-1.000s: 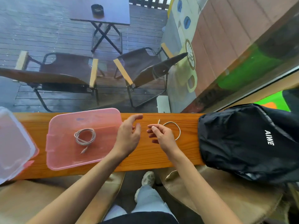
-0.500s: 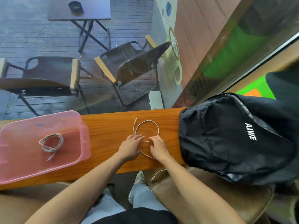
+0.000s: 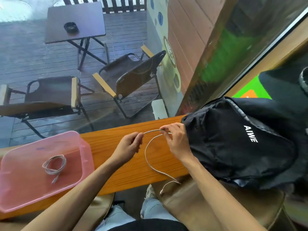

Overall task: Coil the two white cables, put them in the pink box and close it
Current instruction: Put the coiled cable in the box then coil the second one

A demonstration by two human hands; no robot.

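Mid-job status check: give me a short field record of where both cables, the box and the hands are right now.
coiled cable: lies coiled in the pink box
loose cable: uncoiled, stretched between both hands, tail hanging over the near edge of the wooden counter
left hand: pinches one end of the loose cable
right hand: pinches the loose cable further along
box state: open, no lid in view
black backpack: on the counter, right of the hands
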